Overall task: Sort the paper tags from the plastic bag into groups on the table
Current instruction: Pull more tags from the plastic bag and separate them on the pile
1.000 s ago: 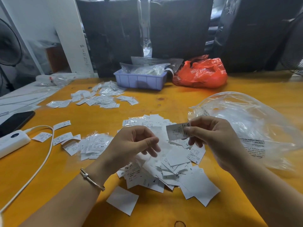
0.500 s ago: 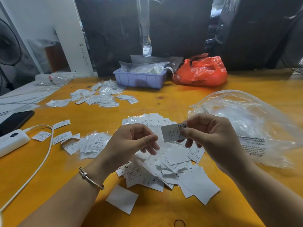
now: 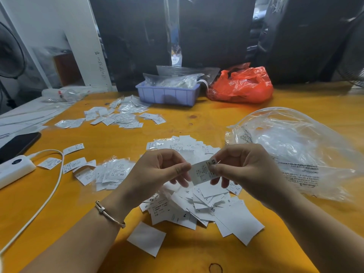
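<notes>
I hold one paper tag (image 3: 202, 172) up over the middle of the bench (image 3: 197, 123). My right hand (image 3: 246, 170) pinches its right edge between thumb and forefinger, just under the printed "XS". My left hand (image 3: 157, 172) meets the tag's left edge with the thumb tip, the other fingers (image 3: 184, 180) curled loosely below; I take it that both hands grip the tag, though the left hold looks light.

Below my hands lies the unsorted heap (image 3: 199, 203), many tags overlapping, some face down, with S, L and XS marks showing here and there. One blank-side tag (image 3: 146, 238) sits apart, nearer to me. The clear plastic bag (image 3: 295, 150) rests to the right of the heap, slumped and open; I cannot tell whether any tags remain inside it.

Some sorting appears done. A small group (image 3: 112, 173) with an XS tag on top sits left of my left hand, a few loose tags (image 3: 73, 164) lie beyond it near the white cable (image 3: 49, 196), and a wider spread (image 3: 118, 117) lies farther back in front of the blue tray (image 3: 167, 94). Still, the heap is the largest lot on the bench, so I judge that much of the work is left, and this XS tag likely belongs with the group on the left.
</notes>
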The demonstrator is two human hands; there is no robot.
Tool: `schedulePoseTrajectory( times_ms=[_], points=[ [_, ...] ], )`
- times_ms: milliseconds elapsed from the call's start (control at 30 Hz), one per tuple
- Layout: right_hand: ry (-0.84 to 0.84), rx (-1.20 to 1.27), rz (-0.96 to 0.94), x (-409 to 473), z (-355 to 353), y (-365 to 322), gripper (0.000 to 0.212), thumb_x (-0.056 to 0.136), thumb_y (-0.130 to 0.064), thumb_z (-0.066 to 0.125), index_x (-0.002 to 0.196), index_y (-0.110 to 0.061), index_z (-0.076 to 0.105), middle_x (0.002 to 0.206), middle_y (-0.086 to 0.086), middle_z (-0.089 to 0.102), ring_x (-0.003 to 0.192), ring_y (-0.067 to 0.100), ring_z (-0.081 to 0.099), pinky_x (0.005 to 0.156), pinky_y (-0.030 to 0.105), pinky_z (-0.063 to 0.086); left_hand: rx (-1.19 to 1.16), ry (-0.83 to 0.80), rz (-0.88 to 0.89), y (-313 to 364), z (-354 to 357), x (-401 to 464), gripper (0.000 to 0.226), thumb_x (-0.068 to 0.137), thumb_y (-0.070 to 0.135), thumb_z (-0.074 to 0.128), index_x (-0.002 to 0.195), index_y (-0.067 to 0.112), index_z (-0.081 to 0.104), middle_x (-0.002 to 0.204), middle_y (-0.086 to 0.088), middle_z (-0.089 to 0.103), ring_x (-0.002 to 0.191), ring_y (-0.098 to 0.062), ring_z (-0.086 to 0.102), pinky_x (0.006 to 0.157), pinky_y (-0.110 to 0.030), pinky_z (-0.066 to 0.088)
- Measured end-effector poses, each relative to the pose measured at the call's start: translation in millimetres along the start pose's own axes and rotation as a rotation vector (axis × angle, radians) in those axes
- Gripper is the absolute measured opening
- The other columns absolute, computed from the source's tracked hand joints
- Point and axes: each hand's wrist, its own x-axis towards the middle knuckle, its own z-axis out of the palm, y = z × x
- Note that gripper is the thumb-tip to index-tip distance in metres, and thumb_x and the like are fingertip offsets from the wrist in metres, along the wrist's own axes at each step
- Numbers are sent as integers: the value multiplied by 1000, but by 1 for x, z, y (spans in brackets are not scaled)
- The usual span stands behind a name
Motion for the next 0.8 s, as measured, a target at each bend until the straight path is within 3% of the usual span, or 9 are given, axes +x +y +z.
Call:
schedulePoseTrajectory(
  times_ms=[333,467,633,800],
  points=[
    [-89,-14,51,3,-2,5,7,83,-9,71,88,-7,67,66,8,72,50,12,60,47,15,41,-4,-83,-75,3,5,-1,23,82,27,71,88,5,71,76,-8,76,66,-18,72,60,-19,51],
    [-78,-52,38,2,5,9,14,83,-12,73,89,-8,61,65,6,72,51,14,61,48,18,44,-37,-116,-120,5,8,-1,28,80,24,72,91,-1,70,80,-12,75,70,-23,73,60,-21,52],
    [76,-289,-98,0,12,10,13,84,-12,72,96,-17,67,73,-4,69,61,10,60,53,19,46,-71,-60,-115,6,10,-1,26,79,25,71,90,1,69,82,-13,76,72,-25,74,60,-21,53],
    [188,-352,-204,-2,14,8,23,82,-6,72,104,-12,74,79,-5,70,69,6,58,55,11,42,-102,9,-102,6,10,1,26,78,26,70,90,3,68,83,-10,77,74,-25,75,60,-21,54]
  ],
)
